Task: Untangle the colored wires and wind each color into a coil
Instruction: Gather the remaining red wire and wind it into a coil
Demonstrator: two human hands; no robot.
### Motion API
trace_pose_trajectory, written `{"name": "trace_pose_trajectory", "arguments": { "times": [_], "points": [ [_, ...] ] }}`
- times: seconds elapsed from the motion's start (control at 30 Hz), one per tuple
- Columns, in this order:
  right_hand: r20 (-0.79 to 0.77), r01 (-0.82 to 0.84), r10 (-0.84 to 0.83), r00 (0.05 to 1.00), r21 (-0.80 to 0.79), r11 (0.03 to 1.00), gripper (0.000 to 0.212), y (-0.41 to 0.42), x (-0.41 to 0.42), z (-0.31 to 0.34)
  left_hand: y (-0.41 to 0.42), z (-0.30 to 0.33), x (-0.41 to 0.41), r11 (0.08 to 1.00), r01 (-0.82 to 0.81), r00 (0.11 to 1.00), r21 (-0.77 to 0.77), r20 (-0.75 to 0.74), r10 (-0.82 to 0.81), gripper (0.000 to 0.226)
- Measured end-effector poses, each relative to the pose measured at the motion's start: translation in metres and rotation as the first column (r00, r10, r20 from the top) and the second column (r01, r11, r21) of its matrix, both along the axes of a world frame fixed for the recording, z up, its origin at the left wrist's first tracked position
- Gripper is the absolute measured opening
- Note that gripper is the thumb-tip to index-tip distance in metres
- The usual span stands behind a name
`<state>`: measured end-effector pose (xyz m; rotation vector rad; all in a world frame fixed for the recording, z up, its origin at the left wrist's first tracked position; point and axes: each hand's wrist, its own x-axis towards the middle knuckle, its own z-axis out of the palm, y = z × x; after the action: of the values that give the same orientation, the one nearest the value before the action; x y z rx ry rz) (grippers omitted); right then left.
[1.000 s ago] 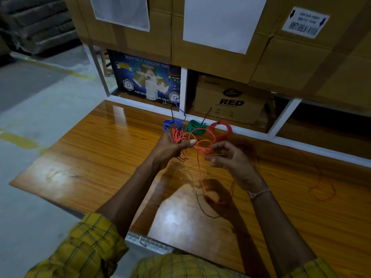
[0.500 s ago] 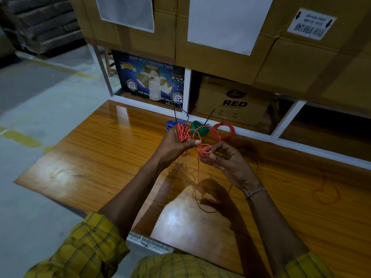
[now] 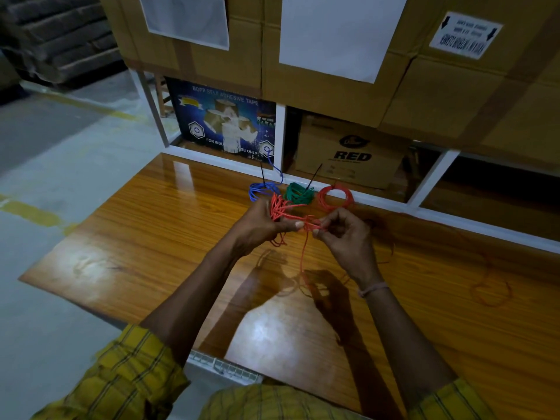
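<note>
My left hand [image 3: 260, 228] grips a bunch of orange wire loops [image 3: 279, 207] above the wooden table [image 3: 145, 237]. Close to its right, my right hand [image 3: 345, 237] pinches the same orange wire, and a strand [image 3: 303, 256] hangs from between the hands down to the tabletop. At the table's far edge lie three wound coils: a blue coil [image 3: 260, 189], a green coil [image 3: 298, 194] and a red coil [image 3: 335, 197]. Black ties stick up from the blue and green coils.
More loose orange wire [image 3: 491, 291] lies in a loop on the table at the right. Behind the table stand a white shelf frame [image 3: 281, 137] and stacked cardboard boxes [image 3: 348, 153]. Bare floor [image 3: 60, 165] lies to the left.
My hands have come closer together and risen slightly. The open orange loop between them has drawn tight, and less wire hangs below than before.
</note>
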<state>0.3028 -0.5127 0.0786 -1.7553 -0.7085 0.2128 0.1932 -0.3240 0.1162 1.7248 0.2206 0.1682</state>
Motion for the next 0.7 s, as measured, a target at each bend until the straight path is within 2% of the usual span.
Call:
{"name": "trace_pose_trajectory", "arguments": {
  "times": [0.2,0.33,0.4,0.57,0.7],
  "points": [
    [0.090,0.201,-0.203,0.975,0.022,0.979,0.026,0.011,-0.012,-0.008,0.002,-0.001,0.000,0.994,0.109,0.981,-0.014,-0.162,-0.110,0.026],
    [0.173,0.252,-0.252,0.952,0.023,0.967,0.021,0.013,-0.021,-0.005,0.000,0.000,0.001,0.998,0.054,0.987,-0.033,-0.151,-0.058,0.024],
    [0.172,0.190,-0.187,0.967,-0.001,0.982,0.016,0.009,-0.018,0.001,0.003,-0.004,0.001,0.997,-0.037,0.992,-0.063,-0.122,0.029,0.026],
    [0.057,-0.144,0.148,0.987,-0.066,0.987,0.013,-0.007,-0.004,0.017,0.009,-0.007,0.001,0.989,-0.119,0.992,-0.086,-0.051,0.115,0.025],
    [-0.122,-0.135,0.138,0.983,0.030,0.990,0.020,-0.005,-0.001,0.026,0.010,-0.006,0.005,0.988,-0.146,0.989,-0.051,-0.019,0.145,0.023]
  ]
}}
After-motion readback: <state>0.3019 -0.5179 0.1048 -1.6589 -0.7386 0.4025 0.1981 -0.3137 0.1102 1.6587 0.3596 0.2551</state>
